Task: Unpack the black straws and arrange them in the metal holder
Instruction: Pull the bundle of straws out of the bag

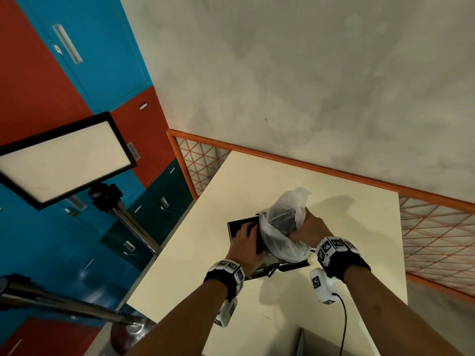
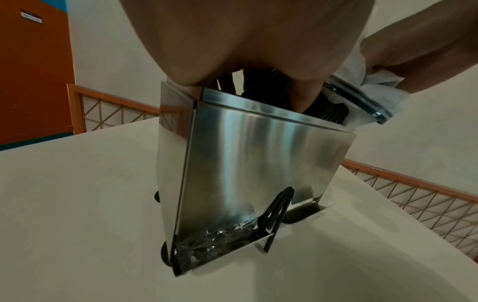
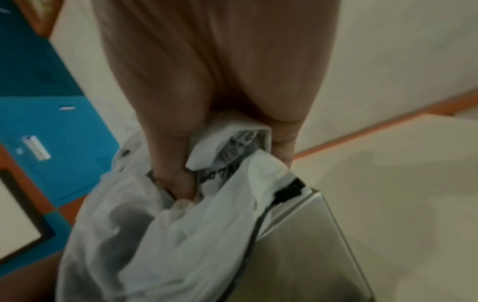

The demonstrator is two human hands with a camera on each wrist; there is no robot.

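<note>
A stainless metal holder (image 2: 253, 163) stands on the cream table (image 1: 321, 291); in the head view only its lower edge (image 1: 266, 263) shows below my hands. My left hand (image 1: 246, 240) lies over its open top, thumb at the rim's corner and fingers (image 2: 305, 98) curled down among black straws (image 2: 258, 81). My right hand (image 1: 308, 227) grips a crumpled white plastic bag (image 1: 280, 227) that holds dark straws over the holder's top. In the right wrist view the bag (image 3: 160, 235) is bunched in my fist. One black straw (image 2: 276, 210) sticks out bent at the holder's bottom slot.
An orange rail with wire mesh (image 1: 334, 170) borders the table's far and right sides. A lit panel on a stand (image 1: 64, 160) hangs off the left edge, before red and blue lockers (image 1: 77, 73). A grey object (image 1: 321, 343) sits at the near edge.
</note>
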